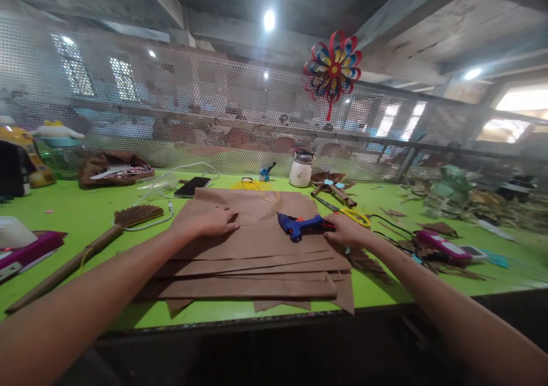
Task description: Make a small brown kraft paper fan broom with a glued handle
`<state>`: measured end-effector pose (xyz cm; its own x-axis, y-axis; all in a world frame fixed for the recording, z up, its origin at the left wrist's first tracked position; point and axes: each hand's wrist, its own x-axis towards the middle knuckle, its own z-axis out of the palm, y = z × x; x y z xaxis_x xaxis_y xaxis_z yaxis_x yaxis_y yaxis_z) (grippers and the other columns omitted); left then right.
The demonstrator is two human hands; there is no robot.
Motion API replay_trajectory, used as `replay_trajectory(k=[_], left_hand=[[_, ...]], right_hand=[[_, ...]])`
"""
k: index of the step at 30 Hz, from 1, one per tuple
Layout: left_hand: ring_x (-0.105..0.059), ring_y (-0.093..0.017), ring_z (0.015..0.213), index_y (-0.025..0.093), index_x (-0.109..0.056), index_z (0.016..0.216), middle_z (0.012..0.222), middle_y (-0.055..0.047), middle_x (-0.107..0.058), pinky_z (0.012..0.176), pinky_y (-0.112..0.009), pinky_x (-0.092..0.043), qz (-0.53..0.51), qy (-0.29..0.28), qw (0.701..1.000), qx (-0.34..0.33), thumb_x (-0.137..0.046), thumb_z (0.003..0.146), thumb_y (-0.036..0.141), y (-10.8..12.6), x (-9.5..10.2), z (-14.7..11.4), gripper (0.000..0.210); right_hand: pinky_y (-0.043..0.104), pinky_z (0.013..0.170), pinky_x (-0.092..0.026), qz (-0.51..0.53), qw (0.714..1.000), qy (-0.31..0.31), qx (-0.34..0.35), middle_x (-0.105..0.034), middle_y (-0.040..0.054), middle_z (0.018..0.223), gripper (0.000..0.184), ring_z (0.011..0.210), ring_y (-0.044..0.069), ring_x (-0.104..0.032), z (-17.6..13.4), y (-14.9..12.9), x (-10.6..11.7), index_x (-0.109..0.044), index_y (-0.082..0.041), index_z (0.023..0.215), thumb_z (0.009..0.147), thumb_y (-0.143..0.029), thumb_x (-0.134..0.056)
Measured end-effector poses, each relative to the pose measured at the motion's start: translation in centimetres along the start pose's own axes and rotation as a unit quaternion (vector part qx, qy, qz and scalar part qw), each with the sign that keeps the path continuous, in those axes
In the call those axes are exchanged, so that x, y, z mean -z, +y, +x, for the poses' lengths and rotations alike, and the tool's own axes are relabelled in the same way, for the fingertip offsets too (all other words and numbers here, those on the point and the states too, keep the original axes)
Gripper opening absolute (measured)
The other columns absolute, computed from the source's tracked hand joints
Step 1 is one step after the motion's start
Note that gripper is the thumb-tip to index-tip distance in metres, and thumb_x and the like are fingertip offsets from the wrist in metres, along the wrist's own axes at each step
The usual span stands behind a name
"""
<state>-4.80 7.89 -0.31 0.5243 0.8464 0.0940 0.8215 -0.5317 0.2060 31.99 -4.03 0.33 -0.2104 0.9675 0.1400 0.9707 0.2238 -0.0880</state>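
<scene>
A stack of brown kraft paper sheets [257,249] lies before me, its layers overlapping unevenly at the near edge. My left hand [214,221] rests on the upper left of the stack, fingers stretched out, palm down and holding nothing. Over the stack's right side is a blue hot glue gun [299,226] with an orange trigger, its nozzle pointing left. My right hand [343,230] is closed at the end of the gun's handle; the fingertips are partly hidden. Just behind that hand lie scissors with yellow handles [357,217].
At left, a rolled-paper stick with a pleated fan top [137,214] lies near a magenta device [32,254]. Behind the stack are a phone [192,187], yellow string [252,185] and a white jar [301,170]. Another magenta device [443,245] lies among paper scraps at right.
</scene>
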Motion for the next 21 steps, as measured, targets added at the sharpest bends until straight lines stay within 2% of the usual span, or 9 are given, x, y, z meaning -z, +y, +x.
replay_trajectory(k=[3,7,9,12,14,16,18,21], left_hand=[[-0.056,-0.033,0.104,0.017,-0.066,0.103,0.117,-0.017,-0.061,0.092,-0.04,-0.037,0.004,-0.016,1.0,-0.005,-0.056,0.071,0.052,0.7,0.5,0.1,0.049],[-0.06,-0.032,0.09,0.017,-0.07,0.087,0.097,-0.017,-0.067,0.085,-0.041,-0.04,0.056,-0.019,0.998,0.015,-0.053,0.074,0.051,1.4,1.2,0.7,0.04],[-0.06,-0.032,0.091,0.017,-0.07,0.086,0.096,-0.017,-0.067,0.087,-0.04,-0.04,0.083,-0.021,0.996,0.009,-0.052,0.076,0.05,1.6,1.4,1.6,0.039],[-0.05,-0.033,0.111,0.015,-0.064,0.107,0.122,-0.018,-0.056,0.097,-0.041,-0.033,0.089,0.011,0.996,-0.008,-0.05,0.079,0.049,1.9,1.5,3.5,0.046],[-0.038,-0.034,0.124,0.017,-0.051,0.126,0.138,-0.017,-0.042,0.101,-0.044,-0.027,0.089,0.036,0.995,-0.009,-0.05,0.079,0.05,2.1,1.3,4.8,0.057],[-0.031,-0.036,0.129,0.02,-0.041,0.134,0.142,-0.016,-0.036,0.102,-0.049,-0.024,0.09,0.049,0.995,0.006,-0.047,0.08,0.053,2.1,0.7,5.9,0.063],[-0.032,-0.035,0.128,0.022,-0.04,0.135,0.141,-0.015,-0.038,0.102,-0.052,-0.023,0.09,0.048,0.995,0.018,-0.042,0.082,0.056,1.9,-0.1,6.7,0.063],[-0.034,-0.033,0.128,0.027,-0.038,0.136,0.141,-0.011,-0.04,0.103,-0.054,-0.02,0.088,0.038,0.995,0.02,-0.033,0.086,0.057,1.4,-1.7,7.1,0.059]], right_hand=[[0.026,0.065,-0.04,-0.013,1.0,0.005,0.006,-0.068,0.0092,0.086,0.023,0.077,0.02,-0.06,0.2,-0.6,-0.6,-0.064,-0.016,0.088,0.083,-0.034,-0.05],[0.026,0.065,-0.039,0.011,0.999,0.012,0.031,-0.067,0.0083,0.085,0.026,0.074,0.019,-0.059,0.1,-0.3,-1.3,-0.062,-0.016,0.087,0.089,-0.033,-0.042],[0.026,0.065,-0.038,0.024,0.999,0.019,0.016,-0.066,0.008,0.083,0.028,0.074,0.018,-0.058,0.2,0.2,-1.4,-0.061,-0.016,0.085,0.09,-0.031,-0.039],[0.026,0.063,-0.037,0.016,1.0,0.017,-0.016,-0.065,0.008,0.08,0.03,0.072,0.017,-0.057,0.6,0.8,-1.2,-0.06,-0.015,0.083,0.091,-0.029,-0.035],[0.026,0.063,-0.037,0.008,1.0,0.009,-0.02,-0.064,0.0078,0.079,0.028,0.071,0.017,-0.056,0.7,0.9,-0.9,-0.06,-0.015,0.083,0.09,-0.029,-0.036],[0.026,0.062,-0.036,-0.01,1.0,-0.008,-0.011,-0.064,0.0073,0.08,0.024,0.071,0.017,-0.055,0.6,0.9,-0.4,-0.061,-0.016,0.083,0.087,-0.031,-0.042],[0.027,0.063,-0.037,-0.037,0.999,-0.034,0.013,-0.064,0.0077,0.083,0.021,0.074,0.019,-0.055,0.2,0.7,0.0,-0.061,-0.017,0.086,0.083,-0.035,-0.05],[0.032,0.075,-0.04,-0.07,0.995,-0.035,0.06,-0.062,0.0109,0.098,0.03,0.09,0.024,-0.053,-0.3,0.1,0.7,-0.061,-0.016,0.1,0.078,-0.036,-0.056]])
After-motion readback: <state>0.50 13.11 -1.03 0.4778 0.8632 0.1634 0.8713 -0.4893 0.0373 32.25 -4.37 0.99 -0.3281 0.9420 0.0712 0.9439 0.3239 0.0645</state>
